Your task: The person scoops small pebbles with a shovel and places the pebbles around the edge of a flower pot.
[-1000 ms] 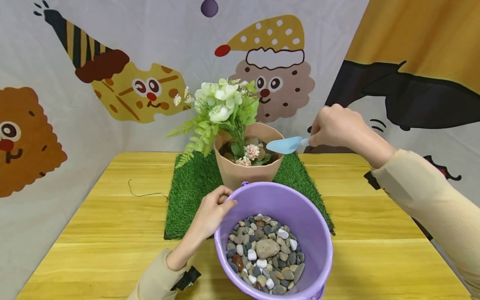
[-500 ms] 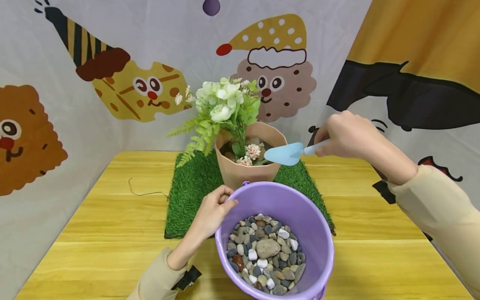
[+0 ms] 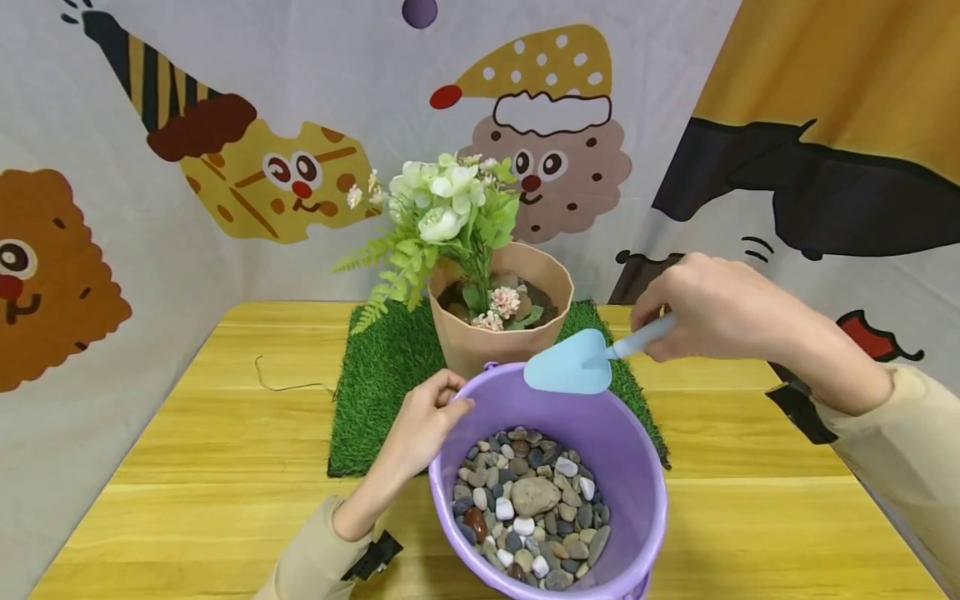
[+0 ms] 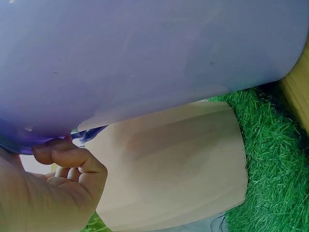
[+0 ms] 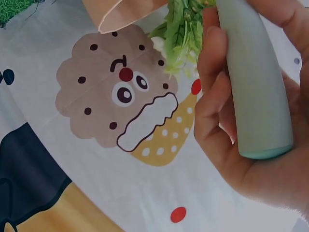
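Observation:
My right hand (image 3: pixel 720 308) grips the handle of a light blue toy trowel (image 3: pixel 573 364), whose blade hangs over the far rim of a purple bucket (image 3: pixel 637 467). In the right wrist view the trowel handle (image 5: pixel 258 92) lies across the palm with fingers curled round it. Pebbles (image 3: pixel 534 496) of grey, white and brown cover the bucket's bottom. My left hand (image 3: pixel 423 425) holds the bucket's left rim between thumb and curled fingers. Behind the bucket stands a peach flowerpot (image 3: pixel 480 348) with white flowers (image 3: pixel 438 200), green leaves and stones in it.
A green mat of artificial grass (image 3: pixel 367 425) lies under the pot on the yellow wooden table (image 3: pixel 172 492). A thin dark thread (image 3: pixel 292 389) lies to its left. A white cloth (image 3: pixel 300 75) with cartoon prints hangs behind.
My right hand has moved down and toward me with the trowel, from the flowerpot's right rim to above the bucket's far rim. The left hand stays on the bucket.

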Action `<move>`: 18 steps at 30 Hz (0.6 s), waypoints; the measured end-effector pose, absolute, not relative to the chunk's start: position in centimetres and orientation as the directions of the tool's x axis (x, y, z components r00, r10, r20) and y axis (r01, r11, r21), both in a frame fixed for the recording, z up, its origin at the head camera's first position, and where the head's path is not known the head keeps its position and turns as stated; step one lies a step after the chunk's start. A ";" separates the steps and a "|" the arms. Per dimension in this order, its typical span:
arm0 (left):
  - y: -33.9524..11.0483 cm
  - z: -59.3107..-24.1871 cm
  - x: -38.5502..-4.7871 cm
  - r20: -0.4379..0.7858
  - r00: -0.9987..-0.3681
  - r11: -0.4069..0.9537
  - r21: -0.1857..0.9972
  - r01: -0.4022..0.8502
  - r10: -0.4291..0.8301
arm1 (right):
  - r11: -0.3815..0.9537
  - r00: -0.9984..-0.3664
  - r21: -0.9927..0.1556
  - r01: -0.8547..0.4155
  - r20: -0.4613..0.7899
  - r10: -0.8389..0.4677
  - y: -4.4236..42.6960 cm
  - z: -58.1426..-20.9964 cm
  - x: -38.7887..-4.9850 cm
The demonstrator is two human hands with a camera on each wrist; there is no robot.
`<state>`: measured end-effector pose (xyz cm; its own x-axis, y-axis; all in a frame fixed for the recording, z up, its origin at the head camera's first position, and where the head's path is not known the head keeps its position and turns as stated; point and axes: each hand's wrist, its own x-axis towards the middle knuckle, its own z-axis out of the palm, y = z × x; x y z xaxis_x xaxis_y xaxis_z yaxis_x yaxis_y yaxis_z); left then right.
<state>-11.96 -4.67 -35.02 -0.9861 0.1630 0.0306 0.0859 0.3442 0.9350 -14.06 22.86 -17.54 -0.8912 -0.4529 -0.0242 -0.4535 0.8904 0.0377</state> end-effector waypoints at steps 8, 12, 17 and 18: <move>-4.7 -35.0 -12.0 0.027 -0.987 0.340 0.937 0.081 0.160 | 0.845 -0.850 0.096 -0.527 -0.070 -0.522 21.7 -19.0 -12.8; -4.6 -35.0 -11.9 0.027 -0.987 0.337 0.938 0.080 0.160 | 0.807 -0.821 0.150 -0.571 -0.081 -0.566 21.1 -19.8 -12.3; -4.6 -35.0 -11.9 0.024 -0.987 0.339 0.938 0.076 0.157 | 0.768 -0.796 0.214 -0.603 -0.092 -0.599 20.2 -21.1 -11.7; -4.6 -35.0 -11.9 0.024 -0.987 0.338 0.938 0.077 0.157 | 0.764 -0.796 0.227 -0.604 -0.108 -0.596 20.1 -21.4 -11.6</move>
